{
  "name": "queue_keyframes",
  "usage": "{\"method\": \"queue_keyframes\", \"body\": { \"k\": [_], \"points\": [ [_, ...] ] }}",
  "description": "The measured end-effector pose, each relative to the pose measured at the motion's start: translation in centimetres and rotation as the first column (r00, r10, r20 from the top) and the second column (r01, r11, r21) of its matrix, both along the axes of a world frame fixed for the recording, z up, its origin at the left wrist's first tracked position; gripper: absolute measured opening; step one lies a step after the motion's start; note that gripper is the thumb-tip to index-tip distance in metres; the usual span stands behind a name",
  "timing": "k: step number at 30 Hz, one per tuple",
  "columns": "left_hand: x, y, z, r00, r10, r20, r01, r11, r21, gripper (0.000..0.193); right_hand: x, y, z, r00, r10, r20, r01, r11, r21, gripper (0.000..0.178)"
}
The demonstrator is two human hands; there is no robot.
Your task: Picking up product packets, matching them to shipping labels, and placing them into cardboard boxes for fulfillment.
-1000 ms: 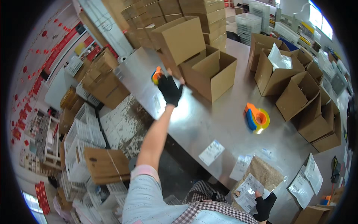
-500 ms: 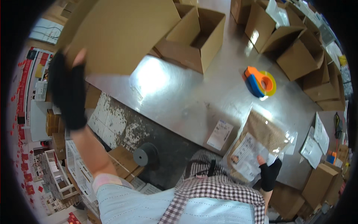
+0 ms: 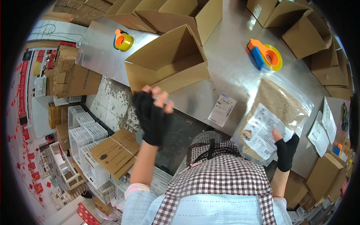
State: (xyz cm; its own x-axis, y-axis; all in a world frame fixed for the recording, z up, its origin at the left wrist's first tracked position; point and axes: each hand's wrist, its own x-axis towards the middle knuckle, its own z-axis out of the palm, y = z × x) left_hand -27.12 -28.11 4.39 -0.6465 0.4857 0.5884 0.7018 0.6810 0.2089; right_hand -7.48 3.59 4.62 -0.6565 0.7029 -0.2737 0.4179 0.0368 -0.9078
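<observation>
My right hand (image 3: 287,150), in a black fingerless glove, grips the lower right side of a clear plastic bag of light-brown grains (image 3: 279,99) with a white label. The thumb lies on the front of the bag. My left hand (image 3: 152,118), gloved the same way, hovers just off the near side of an open cardboard box (image 3: 168,84). Its bare fingers are slightly bent and apart, with nothing seen in them. The box stands on the metal table (image 3: 228,67), its open top showing a bare inside. Between box and bag lies a white printed label (image 3: 222,110).
One tape dispenser with yellow tape (image 3: 123,40) sits left of the box, another, orange and blue (image 3: 265,55), to its right. Open cartons (image 3: 168,17) line the far side. More cartons (image 3: 307,33) and white packets (image 3: 318,133) are at right. White crates (image 3: 84,137) and flat cardboard (image 3: 114,152) are below left.
The cardboard box has come down from my raised left hand onto the table. That hand has let go and moved right and nearer. My right hand has shifted slightly right with the bag.
</observation>
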Motion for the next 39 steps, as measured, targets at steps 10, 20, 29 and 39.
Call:
{"method": "queue_keyframes", "body": {
  "k": [10, 20, 29, 39],
  "points": [
    [10.5, 1.9, -9.0, -0.257, -0.764, 0.592, -0.671, 0.582, 0.459, 0.070, -3.9, -8.0, -0.9, 0.810, 0.559, -0.178, -0.558, 0.828, 0.061, 0.038],
    [17.8, -2.2, -14.3, -0.005, -0.847, 0.531, -0.799, 0.323, 0.508, 0.091, -5.9, -14.3, -1.1, 0.225, 0.933, -0.283, -0.884, 0.317, 0.343, 0.033],
    [21.2, -5.8, -15.7, 0.127, -0.933, 0.336, -0.844, 0.076, 0.531, 0.095, -4.0, -11.6, -13.0, 0.627, 0.730, 0.272, -0.753, 0.477, 0.453, 0.035],
    [21.4, -7.7, -17.3, 0.265, -0.960, 0.091, -0.825, -0.177, 0.536, 0.099, -5.1, -13.6, -14.9, 0.623, 0.656, 0.427, -0.746, 0.334, 0.576, 0.048]
  ]
}}
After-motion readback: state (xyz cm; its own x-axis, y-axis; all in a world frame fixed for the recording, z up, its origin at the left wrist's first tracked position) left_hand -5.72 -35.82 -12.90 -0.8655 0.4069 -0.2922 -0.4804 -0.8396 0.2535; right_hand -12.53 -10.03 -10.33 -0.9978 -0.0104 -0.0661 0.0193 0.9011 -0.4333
